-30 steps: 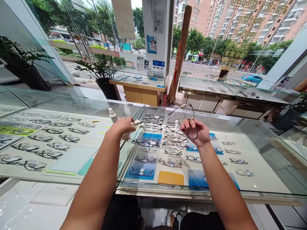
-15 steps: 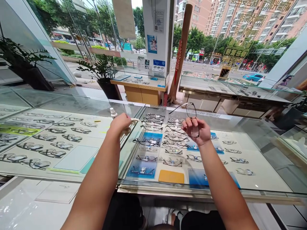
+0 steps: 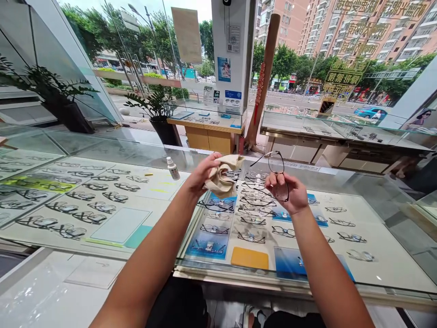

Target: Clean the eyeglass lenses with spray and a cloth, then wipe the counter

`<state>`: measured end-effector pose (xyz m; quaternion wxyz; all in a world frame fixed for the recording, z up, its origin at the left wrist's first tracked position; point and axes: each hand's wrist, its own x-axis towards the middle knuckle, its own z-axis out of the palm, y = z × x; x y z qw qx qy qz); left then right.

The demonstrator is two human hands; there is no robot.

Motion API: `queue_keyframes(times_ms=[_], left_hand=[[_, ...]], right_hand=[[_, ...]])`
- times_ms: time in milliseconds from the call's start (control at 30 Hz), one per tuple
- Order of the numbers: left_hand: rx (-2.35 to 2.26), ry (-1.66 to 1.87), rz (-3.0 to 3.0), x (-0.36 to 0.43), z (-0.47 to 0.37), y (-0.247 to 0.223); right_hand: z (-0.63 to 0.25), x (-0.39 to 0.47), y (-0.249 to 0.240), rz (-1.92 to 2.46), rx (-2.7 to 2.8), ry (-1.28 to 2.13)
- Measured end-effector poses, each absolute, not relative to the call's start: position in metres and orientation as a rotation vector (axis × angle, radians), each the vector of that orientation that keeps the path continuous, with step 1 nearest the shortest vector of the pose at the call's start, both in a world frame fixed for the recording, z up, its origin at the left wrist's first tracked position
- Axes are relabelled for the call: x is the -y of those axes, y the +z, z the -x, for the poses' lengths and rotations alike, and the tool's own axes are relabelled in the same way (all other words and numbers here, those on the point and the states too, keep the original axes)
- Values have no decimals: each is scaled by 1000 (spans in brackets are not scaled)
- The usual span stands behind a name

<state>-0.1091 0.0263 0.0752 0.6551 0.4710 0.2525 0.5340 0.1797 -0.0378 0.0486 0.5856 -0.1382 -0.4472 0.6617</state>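
Above the glass-topped table [image 3: 246,278], the two hands were raised a short way apart, with a gap between what they held. The left hand [image 3: 202,172] was partly curled, fingers gathered on a crumpled beige cloth [image 3: 223,177] whose loose folds hung out to the right. The right hand [image 3: 294,193] was mostly closed, its fingertips pinching a pair of dark-rimmed glasses [image 3: 276,162] around the middle; one lens stood clear above the fingers, the other sat down by the palm, and one side arm pointed out toward the cloth.

That outstretched arm looked like the weak spot: a loose fold could have snagged on it and strained the hinge. The pinch seemed light, so a hard push from the cloth might have turned the glasses in the fingers or dropped them onto the tabletop. Fingers so close to the lower lens could have smudged it, and any grit caught in the bunched cloth could have scratched the lenses, though none could be made out. Near the left forearm, a small white-capped bottle [image 3: 172,169] stood upright, where a careless backward sweep could have toppled it; whether its cap was tight could not be told.
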Motion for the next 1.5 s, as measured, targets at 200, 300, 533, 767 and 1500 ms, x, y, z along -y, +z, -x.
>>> queue_keyframes(times_ms=[200,300,533,767,1500], left_hand=[[-524,1165,-1278,-11,84,65],[-479,1169,-1336,-9,78,59],[-463,1188,-1468,-9,74,54],[-562,1209,-1525,-9,74,55],[-612,1259,-1584,12,68,67]], right_hand=[[-180,37,49,349,1056,1515],[-180,38,49,351,1056,1505],[-179,39,51,366,1065,1497],[-181,37,49,370,1094,1493],[-162,47,49,473,1386,1470]])
